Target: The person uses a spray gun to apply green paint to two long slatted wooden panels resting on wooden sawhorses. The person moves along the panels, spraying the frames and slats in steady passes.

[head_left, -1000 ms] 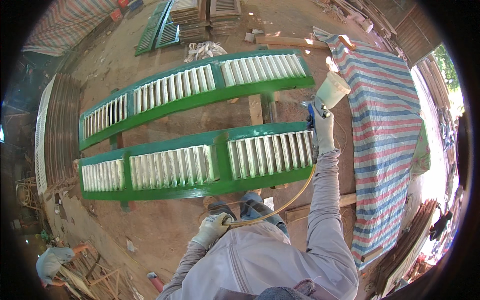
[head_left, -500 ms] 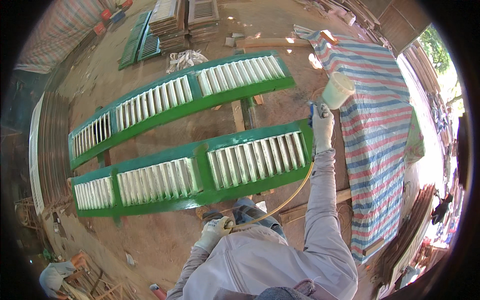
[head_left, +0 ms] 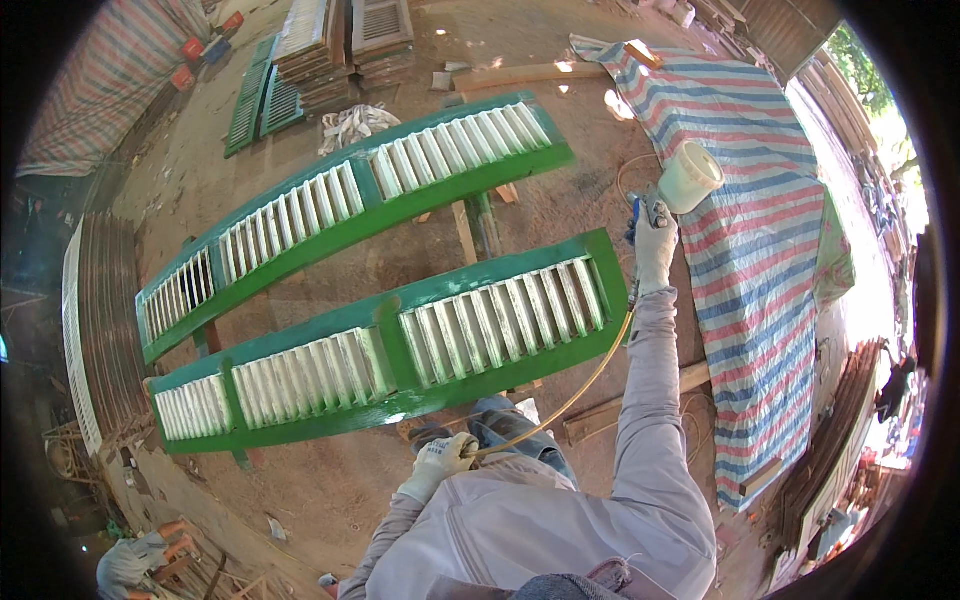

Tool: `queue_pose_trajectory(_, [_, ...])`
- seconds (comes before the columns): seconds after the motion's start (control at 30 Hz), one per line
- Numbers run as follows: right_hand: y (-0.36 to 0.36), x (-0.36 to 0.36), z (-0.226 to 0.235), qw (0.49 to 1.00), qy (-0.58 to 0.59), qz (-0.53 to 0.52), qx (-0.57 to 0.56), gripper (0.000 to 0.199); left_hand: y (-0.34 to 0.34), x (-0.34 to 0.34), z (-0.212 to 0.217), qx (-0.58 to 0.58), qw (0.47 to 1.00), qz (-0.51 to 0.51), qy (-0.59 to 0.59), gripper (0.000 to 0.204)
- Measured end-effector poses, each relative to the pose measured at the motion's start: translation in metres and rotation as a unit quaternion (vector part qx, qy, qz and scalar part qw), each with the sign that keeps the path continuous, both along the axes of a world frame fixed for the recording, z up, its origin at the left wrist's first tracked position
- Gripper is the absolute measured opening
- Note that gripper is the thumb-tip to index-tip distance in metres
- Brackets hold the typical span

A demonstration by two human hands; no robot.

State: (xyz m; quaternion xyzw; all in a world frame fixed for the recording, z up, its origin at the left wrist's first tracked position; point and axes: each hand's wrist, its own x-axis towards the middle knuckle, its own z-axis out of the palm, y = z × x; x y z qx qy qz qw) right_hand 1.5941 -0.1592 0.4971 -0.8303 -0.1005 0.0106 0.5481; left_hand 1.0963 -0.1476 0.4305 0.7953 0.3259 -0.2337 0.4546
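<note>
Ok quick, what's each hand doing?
Left hand: closed on the hose.
Right hand: closed on the spray gun.

The 2 louvred wooden shutters, the near one [head_left: 400,350] and the far one [head_left: 350,210], wore wet-looking glossy green paint on their frames, with paler, matt slats. The spray gun [head_left: 650,215] looked like metal under a smooth whitish plastic cup [head_left: 690,177], fed by a yellowish rubbery hose [head_left: 570,400]. Both hands wore knitted cloth gloves, the tarpaulin [head_left: 760,250] was woven plastic sheet, and the floor [head_left: 330,480] was rough and dusty.
</note>
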Motion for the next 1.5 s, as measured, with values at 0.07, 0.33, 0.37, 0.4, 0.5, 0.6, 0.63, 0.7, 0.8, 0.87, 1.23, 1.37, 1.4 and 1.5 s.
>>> queue_pose_trajectory(0.07, [-0.010,0.000,-0.009,1.000,0.018,0.013,0.010,0.016,0.000,0.001,-0.004,0.000,1.000,-0.009,-0.006,0.030])
queue_pose_trajectory(0.33, [-0.029,-0.020,-0.067,0.987,0.109,0.055,0.105,0.018,0.008,0.001,-0.010,0.052,0.997,-0.061,0.015,0.033])
queue_pose_trajectory(0.37, [-0.029,-0.019,-0.072,0.990,0.091,0.029,0.099,0.018,0.009,0.002,-0.009,0.050,0.996,-0.066,0.036,0.033])
queue_pose_trajectory(0.4, [-0.031,-0.018,-0.077,0.994,0.077,-0.005,0.083,0.018,0.010,0.002,-0.007,0.052,0.996,-0.065,0.032,0.033])
queue_pose_trajectory(0.5, [-0.039,-0.012,-0.085,0.992,0.050,-0.030,0.109,0.017,0.012,0.002,-0.004,0.057,0.996,-0.063,0.039,0.034])
queue_pose_trajectory(0.6, [-0.045,-0.010,-0.088,0.988,0.073,-0.031,0.133,0.017,0.012,0.000,-0.006,0.066,0.995,-0.063,0.034,0.034])
queue_pose_trajectory(0.63, [-0.047,-0.012,-0.088,0.990,0.064,-0.031,0.124,0.018,0.012,0.001,-0.007,0.064,0.995,-0.066,0.031,0.034])
queue_pose_trajectory(0.7, [-0.048,-0.017,-0.085,0.989,0.072,-0.012,0.128,0.019,0.012,0.002,-0.010,0.059,0.995,-0.075,0.034,0.034])
queue_pose_trajectory(0.8, [-0.048,-0.030,-0.077,0.976,0.123,0.047,0.175,0.021,0.012,0.002,-0.014,0.053,0.994,-0.084,0.044,0.035])
queue_pose_trajectory(0.87, [-0.047,-0.035,-0.069,0.960,0.163,0.080,0.215,0.023,0.012,0.001,-0.014,0.054,0.994,-0.085,0.040,0.036])
queue_pose_trajectory(1.23, [-0.026,-0.034,-0.046,0.994,0.050,0.048,0.079,0.019,0.003,-0.009,-0.004,0.030,0.998,-0.039,0.048,0.031])
queue_pose_trajectory(1.37, [-0.015,-0.065,-0.042,0.958,0.155,0.172,0.169,0.030,-0.005,-0.020,0.004,0.043,0.998,-0.006,0.038,0.023])
queue_pose_trajectory(1.4, [-0.012,-0.076,-0.041,0.939,0.202,0.192,0.201,0.034,-0.007,-0.024,0.007,0.039,0.998,0.005,0.041,0.024])
queue_pose_trajectory(1.5, [-0.012,-0.099,-0.039,0.902,0.253,0.290,0.196,0.038,-0.014,-0.045,0.019,0.031,0.997,0.048,0.052,0.027])
